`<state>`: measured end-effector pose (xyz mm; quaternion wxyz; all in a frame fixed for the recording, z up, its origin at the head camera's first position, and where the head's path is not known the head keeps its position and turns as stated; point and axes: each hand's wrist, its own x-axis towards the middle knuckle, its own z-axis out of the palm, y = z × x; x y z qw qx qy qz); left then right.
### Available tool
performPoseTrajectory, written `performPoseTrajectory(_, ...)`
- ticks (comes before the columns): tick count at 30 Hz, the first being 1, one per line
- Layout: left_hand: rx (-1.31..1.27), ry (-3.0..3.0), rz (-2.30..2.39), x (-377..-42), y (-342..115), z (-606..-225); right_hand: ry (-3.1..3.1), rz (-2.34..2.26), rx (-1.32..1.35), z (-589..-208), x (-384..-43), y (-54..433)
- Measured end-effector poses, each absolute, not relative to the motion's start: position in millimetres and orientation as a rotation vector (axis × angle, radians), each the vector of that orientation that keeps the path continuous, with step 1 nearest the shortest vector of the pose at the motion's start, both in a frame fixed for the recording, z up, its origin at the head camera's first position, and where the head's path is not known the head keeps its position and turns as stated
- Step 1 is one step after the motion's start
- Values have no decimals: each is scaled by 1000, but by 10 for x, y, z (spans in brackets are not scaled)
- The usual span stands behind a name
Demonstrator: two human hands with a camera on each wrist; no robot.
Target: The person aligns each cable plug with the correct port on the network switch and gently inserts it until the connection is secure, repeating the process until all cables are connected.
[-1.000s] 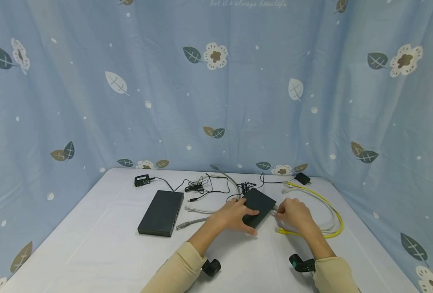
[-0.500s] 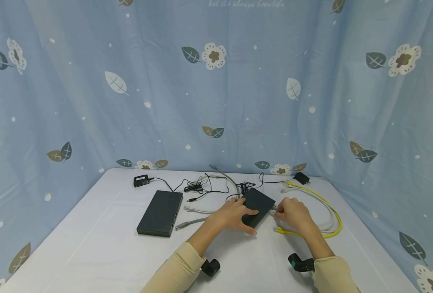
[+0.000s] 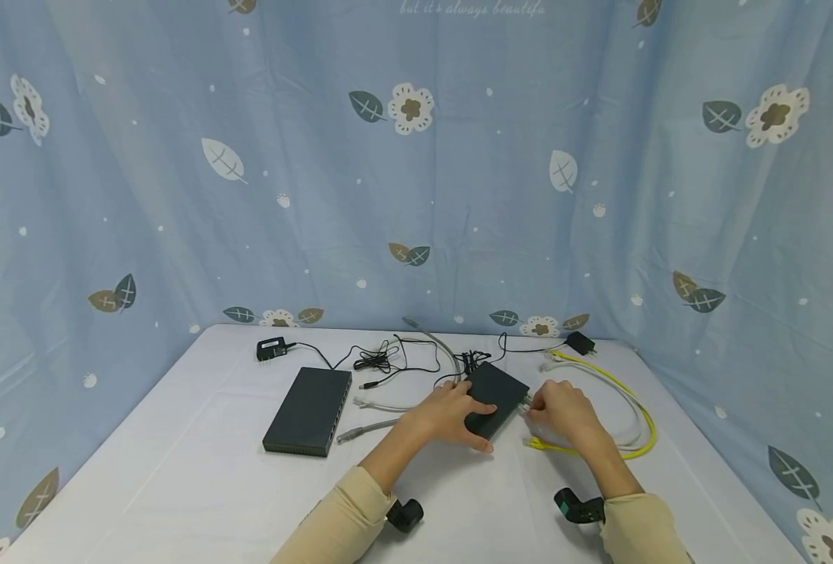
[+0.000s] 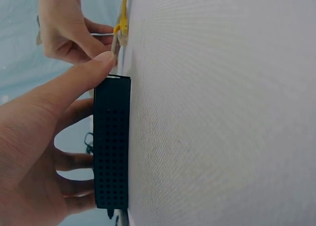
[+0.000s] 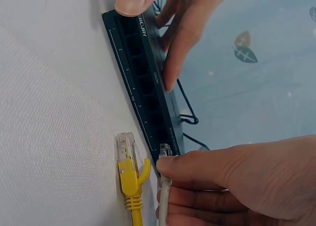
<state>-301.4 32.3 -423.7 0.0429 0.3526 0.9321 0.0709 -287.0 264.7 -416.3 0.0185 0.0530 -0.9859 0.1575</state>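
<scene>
A small black network switch (image 3: 497,389) lies angled on the table, right of centre. My left hand (image 3: 451,413) holds it: the thumb (image 4: 101,60) is at one corner of the port side, and the index finger (image 5: 178,53) lies along its top. My right hand (image 3: 564,409) pinches the clear plug (image 5: 165,149) of a white Ethernet cable (image 5: 164,201) between thumb and fingers. That plug is right at the last port of the row, its tip overlapping the port face. Close beside it on the table lies the clear-tipped plug of a yellow Ethernet cable (image 5: 129,179).
A larger black switch (image 3: 308,411) lies to the left. Black power adapters (image 3: 271,348) sit at the back left and right (image 3: 581,343), with bundled cords (image 3: 377,359). Grey cable ends (image 3: 360,431) lie between the switches. The yellow and white cables curve at the right.
Both hands keep nearly the same place and hold. The yellow plug beside the right hand has shifted very slightly left; the head view has drifted a little.
</scene>
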Motion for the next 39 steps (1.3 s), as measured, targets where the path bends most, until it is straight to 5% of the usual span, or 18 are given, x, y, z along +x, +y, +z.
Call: performPoseTrajectory(39, 1084, 2838, 264, -3023, 318, -4243, -3077, 533, 160, -4155, -2872, 2616)
